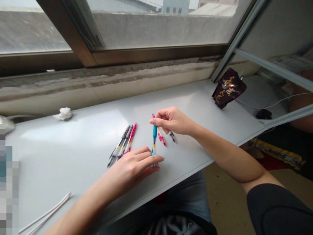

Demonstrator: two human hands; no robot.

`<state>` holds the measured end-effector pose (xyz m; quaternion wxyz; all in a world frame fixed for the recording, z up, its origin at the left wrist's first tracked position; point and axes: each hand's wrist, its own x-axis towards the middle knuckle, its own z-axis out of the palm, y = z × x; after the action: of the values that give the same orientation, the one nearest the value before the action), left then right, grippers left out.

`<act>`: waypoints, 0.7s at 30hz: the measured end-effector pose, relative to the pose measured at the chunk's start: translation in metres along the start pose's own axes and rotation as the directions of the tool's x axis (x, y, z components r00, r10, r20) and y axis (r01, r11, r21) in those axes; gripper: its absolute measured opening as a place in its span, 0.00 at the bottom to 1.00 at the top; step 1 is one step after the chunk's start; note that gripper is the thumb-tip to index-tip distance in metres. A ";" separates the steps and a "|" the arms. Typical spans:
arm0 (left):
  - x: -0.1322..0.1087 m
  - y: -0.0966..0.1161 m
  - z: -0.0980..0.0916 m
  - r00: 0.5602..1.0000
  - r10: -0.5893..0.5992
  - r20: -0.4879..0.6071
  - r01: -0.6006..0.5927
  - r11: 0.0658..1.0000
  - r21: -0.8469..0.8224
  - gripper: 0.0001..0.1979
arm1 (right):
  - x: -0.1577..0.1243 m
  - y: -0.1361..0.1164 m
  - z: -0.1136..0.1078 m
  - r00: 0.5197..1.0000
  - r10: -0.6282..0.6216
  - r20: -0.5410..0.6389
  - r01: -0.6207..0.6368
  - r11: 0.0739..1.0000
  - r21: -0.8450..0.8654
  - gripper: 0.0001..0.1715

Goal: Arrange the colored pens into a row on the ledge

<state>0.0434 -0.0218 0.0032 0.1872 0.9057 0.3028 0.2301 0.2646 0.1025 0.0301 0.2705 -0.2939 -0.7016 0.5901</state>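
A blue gel pen (pixel 155 133) with a clear barrel is between my two hands over the table. My right hand (pixel 172 120) pinches its far end with thumb and fingers. Around its near, clear end are the fingers of my left hand (pixel 139 163), closed on it from the left. Left of the pen, two black pens (pixel 123 140) and a pink-red pen (pixel 133 130) lie side by side, their near ends partly behind my left hand. Beneath my right hand lie another pink-red pen (pixel 161 139) and a black pen part (pixel 172 135), both partly covered.
The grey-white table (pixel 80 140) runs along a window ledge. A crumpled tissue (pixel 65 113) lies at the back left, a white cable (pixel 46 212) at the front left. A dark snack bag (pixel 228 87) stands at the right beside a metal frame (pixel 274 65).
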 end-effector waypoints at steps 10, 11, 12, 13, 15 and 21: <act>0.001 0.003 0.001 0.999 0.003 -0.040 -0.003 1.000 0.002 0.09 | -0.001 0.000 0.002 1.000 -0.008 0.028 0.009 0.998 -0.056 0.29; 0.001 0.003 0.001 0.999 -0.001 -0.050 0.001 1.000 -0.001 0.08 | -0.002 -0.001 0.003 0.999 -0.008 0.046 0.011 0.997 -0.077 0.29; 0.001 0.002 0.000 0.998 -0.007 -0.058 0.007 1.000 -0.005 0.06 | -0.003 -0.002 0.004 0.998 -0.006 0.068 0.013 0.995 -0.101 0.29; 0.001 0.002 0.000 0.998 -0.013 -0.062 0.012 1.000 -0.012 0.05 | -0.004 -0.004 0.004 0.995 -0.003 0.095 0.015 0.992 -0.125 0.29; 0.000 0.001 -0.001 0.998 -0.027 -0.063 0.025 0.999 -0.025 0.05 | -0.007 -0.007 0.006 0.987 0.012 0.160 0.013 0.987 -0.158 0.30; 0.000 0.001 -0.002 0.999 -0.038 -0.028 0.037 0.998 -0.057 0.05 | -0.010 -0.012 0.008 0.968 0.073 0.240 -0.031 0.984 -0.176 0.30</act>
<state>0.0428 -0.0217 0.0049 0.2127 0.8907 0.3159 0.2483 0.2647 0.0881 0.0406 0.1398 -0.2592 -0.7697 0.5663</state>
